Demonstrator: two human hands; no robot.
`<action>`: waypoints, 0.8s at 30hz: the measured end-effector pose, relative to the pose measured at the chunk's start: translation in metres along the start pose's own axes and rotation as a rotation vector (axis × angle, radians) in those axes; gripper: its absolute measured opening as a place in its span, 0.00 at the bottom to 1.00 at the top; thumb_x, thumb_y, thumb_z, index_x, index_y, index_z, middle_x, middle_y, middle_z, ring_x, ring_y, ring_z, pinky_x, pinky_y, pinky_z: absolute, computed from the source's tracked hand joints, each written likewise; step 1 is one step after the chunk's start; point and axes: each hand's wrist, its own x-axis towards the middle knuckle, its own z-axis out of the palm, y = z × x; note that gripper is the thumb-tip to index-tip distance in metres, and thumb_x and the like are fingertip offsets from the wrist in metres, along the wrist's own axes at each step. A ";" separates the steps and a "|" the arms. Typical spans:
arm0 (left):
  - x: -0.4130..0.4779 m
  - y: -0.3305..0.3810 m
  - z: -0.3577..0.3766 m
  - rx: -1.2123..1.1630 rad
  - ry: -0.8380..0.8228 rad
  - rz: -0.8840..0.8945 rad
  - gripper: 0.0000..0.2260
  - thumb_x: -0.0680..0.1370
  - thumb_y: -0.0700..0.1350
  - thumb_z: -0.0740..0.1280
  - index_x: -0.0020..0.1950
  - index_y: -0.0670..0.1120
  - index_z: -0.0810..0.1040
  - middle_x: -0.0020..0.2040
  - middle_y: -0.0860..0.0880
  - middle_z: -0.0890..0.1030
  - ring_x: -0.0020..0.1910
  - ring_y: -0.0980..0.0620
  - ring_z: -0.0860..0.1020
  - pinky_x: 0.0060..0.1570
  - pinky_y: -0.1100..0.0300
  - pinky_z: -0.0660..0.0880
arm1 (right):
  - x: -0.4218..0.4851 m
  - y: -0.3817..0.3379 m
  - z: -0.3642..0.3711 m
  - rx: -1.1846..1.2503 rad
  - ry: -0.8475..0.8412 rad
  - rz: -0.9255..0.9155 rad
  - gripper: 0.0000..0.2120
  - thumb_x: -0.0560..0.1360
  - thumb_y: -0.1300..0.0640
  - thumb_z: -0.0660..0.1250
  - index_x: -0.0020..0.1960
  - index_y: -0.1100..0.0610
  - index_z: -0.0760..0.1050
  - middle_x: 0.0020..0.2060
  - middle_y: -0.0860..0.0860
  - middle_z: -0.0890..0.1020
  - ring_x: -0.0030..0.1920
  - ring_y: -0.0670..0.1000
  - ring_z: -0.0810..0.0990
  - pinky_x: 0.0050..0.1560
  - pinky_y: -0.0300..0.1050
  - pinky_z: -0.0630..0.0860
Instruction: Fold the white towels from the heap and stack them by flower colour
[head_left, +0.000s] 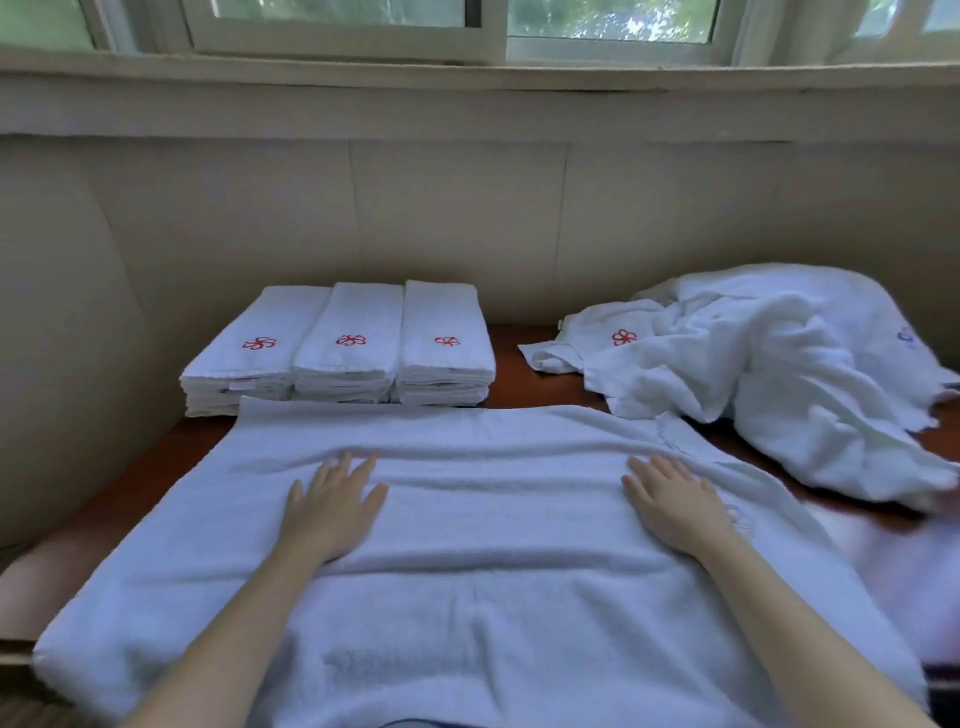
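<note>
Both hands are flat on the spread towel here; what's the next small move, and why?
Probably slide the left hand and right hand outward to smooth the spread towel. Ridges still cross it between the palms, and it lies flat, not yet narrowed like the folded stacks with red flowers behind it.

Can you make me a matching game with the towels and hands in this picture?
Things:
1. spread towel
2. folded stacks
3. heap
4. hands (left hand, right hand)

States:
A. crumpled, far right
B. flat on the spread towel
C. lying flat, nearest
D. three in a row, red flowers on top

Pairs: 1-C, 2-D, 3-A, 4-B
</note>
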 end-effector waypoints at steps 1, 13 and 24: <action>0.003 -0.003 0.002 0.007 0.005 -0.014 0.24 0.81 0.60 0.47 0.77 0.59 0.50 0.79 0.53 0.45 0.78 0.52 0.47 0.73 0.46 0.47 | -0.002 0.020 -0.007 -0.015 0.005 0.052 0.23 0.81 0.42 0.46 0.75 0.46 0.58 0.77 0.47 0.56 0.76 0.51 0.54 0.71 0.55 0.55; 0.005 0.032 -0.010 0.129 0.207 -0.044 0.15 0.81 0.54 0.52 0.61 0.51 0.72 0.63 0.47 0.71 0.62 0.45 0.69 0.60 0.52 0.69 | 0.001 0.023 -0.033 -0.229 0.254 0.240 0.13 0.75 0.59 0.57 0.56 0.57 0.75 0.55 0.55 0.77 0.57 0.57 0.75 0.54 0.47 0.70; 0.067 -0.041 -0.055 0.052 0.030 -0.134 0.23 0.80 0.41 0.54 0.75 0.50 0.59 0.75 0.41 0.58 0.62 0.40 0.73 0.54 0.55 0.72 | 0.091 -0.075 -0.014 0.005 0.116 0.019 0.13 0.77 0.62 0.55 0.61 0.56 0.67 0.58 0.56 0.71 0.60 0.59 0.72 0.52 0.50 0.70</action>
